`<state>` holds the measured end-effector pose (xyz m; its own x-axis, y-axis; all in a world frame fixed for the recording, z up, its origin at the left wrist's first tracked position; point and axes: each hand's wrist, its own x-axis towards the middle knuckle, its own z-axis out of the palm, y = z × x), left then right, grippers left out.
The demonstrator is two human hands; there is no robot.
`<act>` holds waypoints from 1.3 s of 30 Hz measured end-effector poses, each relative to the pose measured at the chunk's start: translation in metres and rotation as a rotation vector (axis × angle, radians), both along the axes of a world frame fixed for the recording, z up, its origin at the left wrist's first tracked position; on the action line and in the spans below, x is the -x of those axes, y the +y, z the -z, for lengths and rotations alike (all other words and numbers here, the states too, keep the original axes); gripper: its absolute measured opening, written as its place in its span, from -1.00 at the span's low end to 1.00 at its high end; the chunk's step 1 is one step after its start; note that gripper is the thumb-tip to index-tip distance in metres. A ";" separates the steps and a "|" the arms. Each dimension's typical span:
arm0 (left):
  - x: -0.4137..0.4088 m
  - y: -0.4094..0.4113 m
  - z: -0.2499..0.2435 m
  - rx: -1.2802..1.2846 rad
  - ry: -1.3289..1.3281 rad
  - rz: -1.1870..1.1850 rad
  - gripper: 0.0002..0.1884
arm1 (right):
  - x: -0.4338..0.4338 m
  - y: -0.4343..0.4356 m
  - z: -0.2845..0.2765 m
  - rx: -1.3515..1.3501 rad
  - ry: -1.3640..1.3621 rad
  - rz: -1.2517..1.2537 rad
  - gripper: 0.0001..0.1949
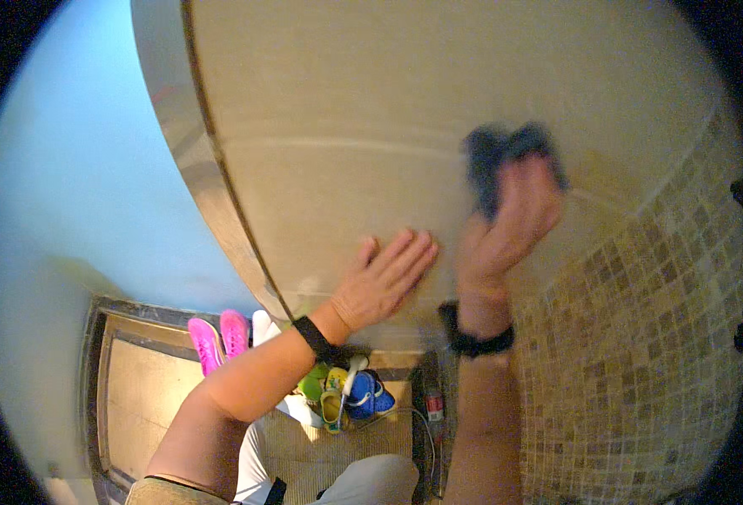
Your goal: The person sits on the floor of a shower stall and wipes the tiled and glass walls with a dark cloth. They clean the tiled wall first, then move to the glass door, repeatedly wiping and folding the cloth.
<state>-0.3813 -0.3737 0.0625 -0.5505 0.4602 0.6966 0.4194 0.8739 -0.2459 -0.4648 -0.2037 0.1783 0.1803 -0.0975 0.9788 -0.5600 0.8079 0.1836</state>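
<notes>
My right hand holds a dark cloth, pressed against a large beige panel that fills the upper middle of the view; hand and cloth are blurred. Lower and to the left, my left hand lies with its palm towards the same panel, fingers extended and holding nothing. Each wrist bears a black band. A pale line runs across the panel at the height of the cloth.
A mosaic-tiled wall is on the right, a light blue wall on the left. Below stand pink shoes, blue clogs, a yellow clog and a bottle. A pale cable lies near the bottle.
</notes>
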 end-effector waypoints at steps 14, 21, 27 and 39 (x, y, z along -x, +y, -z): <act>-0.073 -0.063 -0.188 -0.436 -0.119 0.303 -0.33 | -0.045 -0.069 -0.137 -0.046 -0.261 -0.103 -0.68; -0.120 -0.133 -0.279 -0.437 -0.302 0.230 -0.37 | -0.123 -0.134 -0.102 -0.143 -0.740 -0.599 -0.52; -0.195 -0.209 -0.320 -0.691 -0.588 0.110 -0.49 | -0.216 -0.208 -0.173 -0.029 -1.270 -0.786 -0.50; -0.272 -0.382 -0.396 -0.575 -0.490 0.078 -0.63 | -0.264 -0.353 -0.262 -0.371 -1.245 -0.847 -0.52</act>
